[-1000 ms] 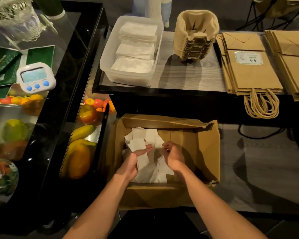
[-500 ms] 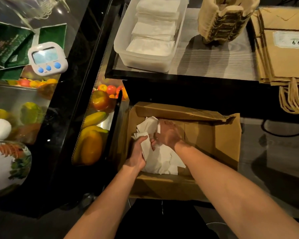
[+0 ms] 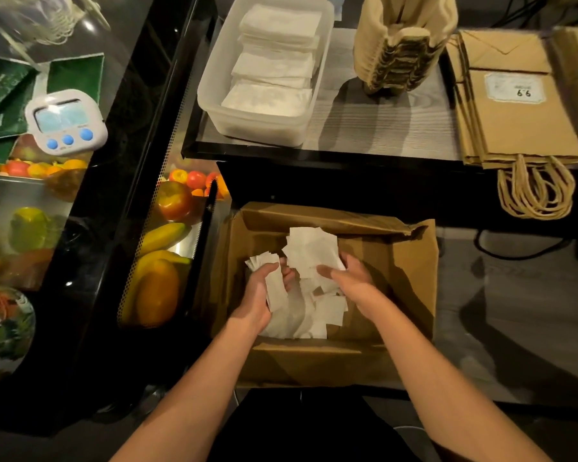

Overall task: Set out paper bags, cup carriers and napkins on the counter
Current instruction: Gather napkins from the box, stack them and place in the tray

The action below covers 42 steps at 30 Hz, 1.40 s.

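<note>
Napkins point(image 3: 309, 248) gathering step: left hand point(image 3: 261, 291) and right hand point(image 3: 352, 283) fingers curl round bunches in the box point(image 3: 314, 215), so lifting them to the tub point(image 3: 257, 128) is probably next.

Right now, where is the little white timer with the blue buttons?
In the head view, the timer sits far left on top of the glass case, just right of the green papers, with fruit under the glass.

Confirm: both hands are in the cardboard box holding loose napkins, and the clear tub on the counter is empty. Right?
Not quite. The head view shows the clear tub holding stacked napkins, so it is not empty. The rest stands: the left hand and right hand are in the cardboard box holding loose napkins.
</note>
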Each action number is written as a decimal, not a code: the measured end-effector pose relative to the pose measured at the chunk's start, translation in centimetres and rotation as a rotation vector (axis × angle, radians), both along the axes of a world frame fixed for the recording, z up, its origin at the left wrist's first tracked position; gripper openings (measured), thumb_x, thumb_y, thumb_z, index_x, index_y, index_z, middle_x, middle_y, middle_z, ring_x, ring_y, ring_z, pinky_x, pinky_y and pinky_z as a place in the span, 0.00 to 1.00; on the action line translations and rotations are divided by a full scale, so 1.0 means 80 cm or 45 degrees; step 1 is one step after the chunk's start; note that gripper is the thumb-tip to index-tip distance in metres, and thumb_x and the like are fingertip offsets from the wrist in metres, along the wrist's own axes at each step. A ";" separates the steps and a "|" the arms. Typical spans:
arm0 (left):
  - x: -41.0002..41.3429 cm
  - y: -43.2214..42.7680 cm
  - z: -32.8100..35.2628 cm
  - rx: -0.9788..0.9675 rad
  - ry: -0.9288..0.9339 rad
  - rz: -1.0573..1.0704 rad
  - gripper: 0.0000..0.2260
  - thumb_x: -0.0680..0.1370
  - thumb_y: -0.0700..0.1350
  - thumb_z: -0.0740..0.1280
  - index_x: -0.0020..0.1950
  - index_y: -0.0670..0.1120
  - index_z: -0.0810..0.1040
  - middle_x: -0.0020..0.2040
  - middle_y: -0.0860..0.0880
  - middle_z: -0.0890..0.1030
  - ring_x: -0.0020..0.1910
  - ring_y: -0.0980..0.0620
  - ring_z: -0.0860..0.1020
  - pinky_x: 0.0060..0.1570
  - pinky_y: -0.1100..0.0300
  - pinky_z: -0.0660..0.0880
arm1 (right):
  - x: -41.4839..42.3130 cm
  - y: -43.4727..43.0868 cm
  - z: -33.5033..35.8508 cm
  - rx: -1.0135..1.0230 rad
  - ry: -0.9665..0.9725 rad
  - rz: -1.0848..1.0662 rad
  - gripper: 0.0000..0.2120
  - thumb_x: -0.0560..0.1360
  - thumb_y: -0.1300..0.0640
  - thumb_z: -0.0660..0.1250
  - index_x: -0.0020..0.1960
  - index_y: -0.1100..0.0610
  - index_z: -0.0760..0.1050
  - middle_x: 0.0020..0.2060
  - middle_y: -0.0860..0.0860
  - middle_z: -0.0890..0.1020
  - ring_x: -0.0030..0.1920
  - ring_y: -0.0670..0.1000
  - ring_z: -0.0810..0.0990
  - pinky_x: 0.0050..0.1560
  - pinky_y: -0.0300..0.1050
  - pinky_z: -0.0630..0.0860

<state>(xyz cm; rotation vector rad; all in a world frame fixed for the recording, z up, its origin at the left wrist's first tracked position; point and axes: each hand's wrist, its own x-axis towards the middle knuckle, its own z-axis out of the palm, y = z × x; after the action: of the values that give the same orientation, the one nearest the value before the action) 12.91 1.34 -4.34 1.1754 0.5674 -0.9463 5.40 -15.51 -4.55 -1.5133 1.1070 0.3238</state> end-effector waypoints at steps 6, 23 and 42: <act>-0.008 -0.033 -0.001 0.248 0.140 -0.218 0.11 0.82 0.48 0.66 0.57 0.43 0.83 0.48 0.44 0.86 0.49 0.46 0.83 0.60 0.50 0.76 | -0.054 -0.026 -0.007 -0.538 0.487 0.586 0.18 0.80 0.41 0.66 0.63 0.51 0.72 0.62 0.52 0.80 0.61 0.55 0.79 0.61 0.52 0.77; -0.024 -0.036 -0.005 0.415 0.087 -0.440 0.07 0.79 0.41 0.69 0.56 0.43 0.81 0.50 0.45 0.85 0.48 0.50 0.80 0.46 0.59 0.74 | -0.042 -0.019 -0.030 -0.524 0.244 0.519 0.12 0.79 0.57 0.71 0.60 0.50 0.75 0.58 0.49 0.78 0.61 0.53 0.78 0.62 0.48 0.78; -0.018 -0.029 -0.005 0.389 0.130 -0.224 0.10 0.82 0.43 0.66 0.60 0.42 0.82 0.51 0.43 0.86 0.47 0.50 0.84 0.51 0.56 0.78 | -0.028 -0.044 -0.018 -0.705 0.202 0.902 0.26 0.83 0.46 0.64 0.77 0.50 0.63 0.71 0.53 0.74 0.71 0.58 0.73 0.69 0.55 0.71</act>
<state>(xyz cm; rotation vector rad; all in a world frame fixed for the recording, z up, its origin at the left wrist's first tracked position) 11.45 -0.98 -4.73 1.4749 0.7172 -1.1006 3.16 -19.01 -5.98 -2.3999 0.7707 0.6642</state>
